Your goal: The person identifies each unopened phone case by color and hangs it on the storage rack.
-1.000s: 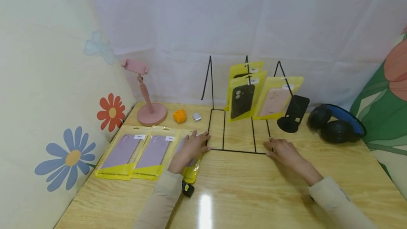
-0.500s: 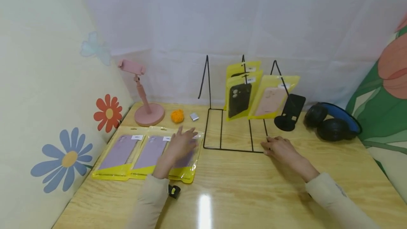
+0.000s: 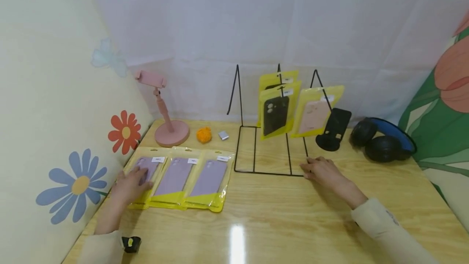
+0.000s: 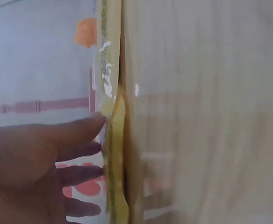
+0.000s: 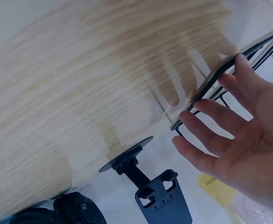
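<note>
Three yellow-edged clear packs with purple phone cases lie in an overlapping row on the left of the table. My left hand (image 3: 128, 186) is over the leftmost phone case pack (image 3: 148, 163), fingers spread. In the left wrist view its thumb and fingertips reach the yellow pack edge (image 4: 118, 158). The middle pack (image 3: 174, 176) and right pack (image 3: 209, 178) lie flat beside it. My right hand (image 3: 324, 174) rests its fingertips on the front right corner of a black wire display rack (image 3: 269, 173). Black phone case packs (image 3: 276, 115) hang from its middle hook, a pink one (image 3: 315, 115) from the right hook.
Behind the purple packs stand a pink phone stand (image 3: 172, 133), an orange ball-like item (image 3: 204, 135) and a small silver block (image 3: 223, 135). Right of the rack are a black phone stand (image 3: 338, 123) and headphones (image 3: 382, 148). A white cloth (image 3: 190, 19) hangs behind.
My left hand has left the rack's front left corner and moved left across the purple packs to the leftmost one. The right hand stays at the rack's corner.
</note>
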Motion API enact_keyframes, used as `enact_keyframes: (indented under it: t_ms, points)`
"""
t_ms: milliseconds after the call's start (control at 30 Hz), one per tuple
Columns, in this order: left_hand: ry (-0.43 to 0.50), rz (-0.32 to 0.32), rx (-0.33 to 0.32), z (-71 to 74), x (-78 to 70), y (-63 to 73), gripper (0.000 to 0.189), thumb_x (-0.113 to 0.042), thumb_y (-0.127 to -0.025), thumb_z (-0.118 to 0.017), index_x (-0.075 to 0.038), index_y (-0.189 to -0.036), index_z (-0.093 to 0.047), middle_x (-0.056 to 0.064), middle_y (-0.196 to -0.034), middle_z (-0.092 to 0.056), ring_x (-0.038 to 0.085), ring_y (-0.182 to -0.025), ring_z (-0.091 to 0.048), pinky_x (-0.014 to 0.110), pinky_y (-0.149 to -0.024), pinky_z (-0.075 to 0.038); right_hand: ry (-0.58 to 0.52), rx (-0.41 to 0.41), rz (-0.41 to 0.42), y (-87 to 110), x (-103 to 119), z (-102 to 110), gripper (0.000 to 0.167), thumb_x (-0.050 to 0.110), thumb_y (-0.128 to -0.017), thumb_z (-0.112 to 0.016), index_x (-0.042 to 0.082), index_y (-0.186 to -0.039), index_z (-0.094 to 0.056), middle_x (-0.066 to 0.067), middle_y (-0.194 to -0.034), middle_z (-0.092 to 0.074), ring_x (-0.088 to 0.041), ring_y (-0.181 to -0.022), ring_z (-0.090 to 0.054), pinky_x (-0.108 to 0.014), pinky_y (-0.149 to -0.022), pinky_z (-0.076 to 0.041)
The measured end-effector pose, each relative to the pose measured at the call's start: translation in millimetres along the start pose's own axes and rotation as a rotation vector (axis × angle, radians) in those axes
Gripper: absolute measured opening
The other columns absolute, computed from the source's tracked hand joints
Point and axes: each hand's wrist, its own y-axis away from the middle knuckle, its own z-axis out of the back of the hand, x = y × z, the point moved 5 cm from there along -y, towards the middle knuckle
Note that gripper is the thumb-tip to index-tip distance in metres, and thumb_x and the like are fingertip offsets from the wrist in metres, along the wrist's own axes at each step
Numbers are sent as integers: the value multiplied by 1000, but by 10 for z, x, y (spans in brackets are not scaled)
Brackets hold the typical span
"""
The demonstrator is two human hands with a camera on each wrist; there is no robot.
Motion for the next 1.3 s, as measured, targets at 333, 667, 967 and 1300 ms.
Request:
enact_keyframes:
  t_ms: [333, 667, 967, 1300]
  points:
    - [67, 97, 23, 88, 193, 97, 70, -24, -92, -65, 23, -133, -32, 46, -122, -37, 55, -104, -43, 66, -93, -37, -18, -11, 23, -2, 15, 24, 39, 21, -91, -65, 3, -125, -64, -31, -130, -54, -50, -106, -55, -65, -80, -45]
    - [73, 200, 3, 129, 155, 68, 69, -25, -88, -70, 22, -126, -37, 42, -102, -41, 52, -89, -41, 58, -77, -40, -15, -48, 39, 11, 17, 8, 37, 21, -90, -67, 2, -122, -66, -31, -127, -56, -50, -103, -57, -62, -78, -48]
    - [147, 137, -124, 211, 199, 41, 68, -10, -84, -72, 18, -133, -34, 43, -105, -36, 50, -89, -40, 57, -73, -43, 16, -97, 85, 8, 28, 18, 32, 20, -88, -69, 4, -116, -69, -27, -120, -60, -45, -92, -61, -55, -67, -51]
    - [170, -39, -443, 808, -87, 185, 35, 9, -85, -47, 12, -117, -61, 37, -103, -57, 32, -66, -44, 32, -53, -30, -9, -59, 47, 13, 6, 14, 36, 19, -90, -67, 3, -122, -66, -31, -127, -55, -49, -102, -58, -59, -81, -49]
